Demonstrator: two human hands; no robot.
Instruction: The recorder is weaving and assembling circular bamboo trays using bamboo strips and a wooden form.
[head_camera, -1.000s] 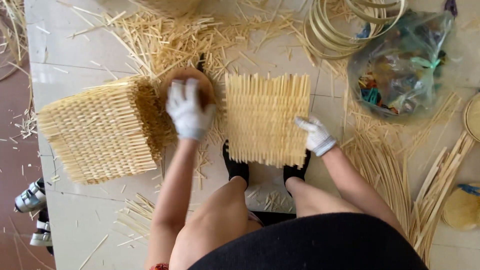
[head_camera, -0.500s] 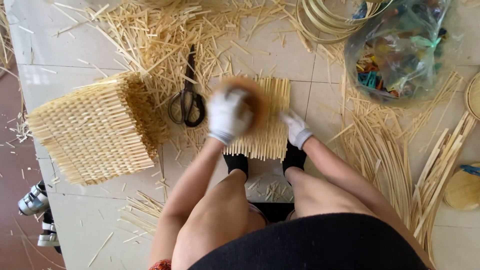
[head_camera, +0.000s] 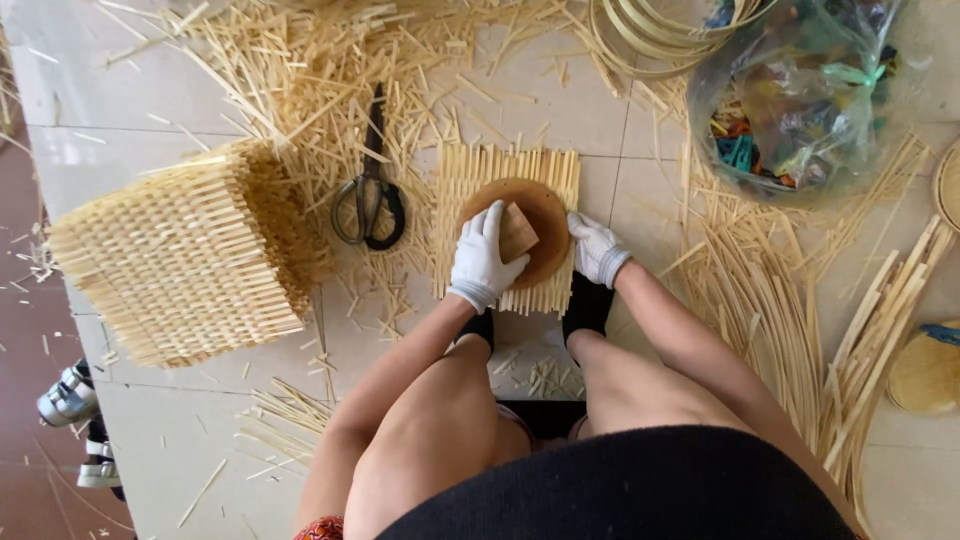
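The round brown wooden disc (head_camera: 540, 215) already lies flat on the woven straw mat (head_camera: 508, 175), on the tiled floor (head_camera: 120, 90) before the person's feet; no cut or mark shows on the mat yet, so I judge the work early. The left hand (head_camera: 482, 258) curls its gloved fingers round the small block (head_camera: 517, 232) on top, while the right hand (head_camera: 597, 248) lies with loosely bent fingers on the disc's rim, gripping nothing. The mat's sticks run straight away from the person, the disc having no long axis

You are seeing one package only: a clear, crinkled plastic bag (head_camera: 800, 95) sitting on the tiled floor (head_camera: 150, 170) at the upper right, bulging round and holding a jumble of small teal, red and dark items. No labels, signs or screens are showing.
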